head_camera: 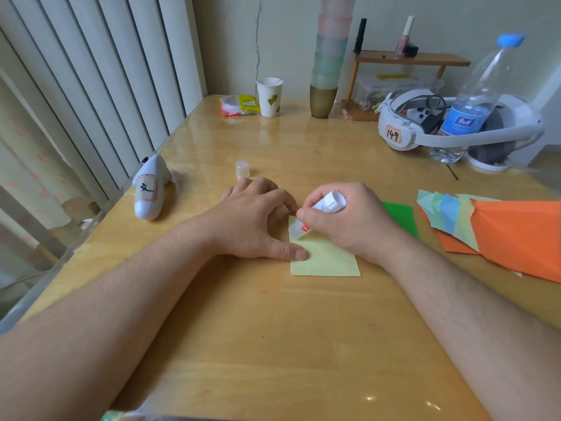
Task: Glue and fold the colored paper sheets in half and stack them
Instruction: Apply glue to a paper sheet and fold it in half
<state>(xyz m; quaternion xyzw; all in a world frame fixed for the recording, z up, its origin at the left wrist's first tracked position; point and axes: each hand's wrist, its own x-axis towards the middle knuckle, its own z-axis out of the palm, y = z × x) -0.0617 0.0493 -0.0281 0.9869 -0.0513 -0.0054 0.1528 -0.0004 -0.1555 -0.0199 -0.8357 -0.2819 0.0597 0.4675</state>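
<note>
A pale yellow paper sheet (328,259) lies flat at the middle of the wooden table (273,329). My left hand (258,220) presses on its left edge, thumb stretched along the sheet and fingers spread on the table. My right hand (349,220) grips a white glue stick (318,212), tilted with its tip down on the sheet's upper left part. The glue stick's clear cap (242,169) stands on the table just beyond my left hand. A green sheet (400,215) lies partly hidden behind my right hand.
A fanned pile of colored sheets (516,235), orange on top, lies at the right. A white controller (150,189) rests at the left edge. At the back stand a paper cup (269,97), stacked cups (329,56), a headset (425,126), a water bottle (473,101) and a small shelf (409,60).
</note>
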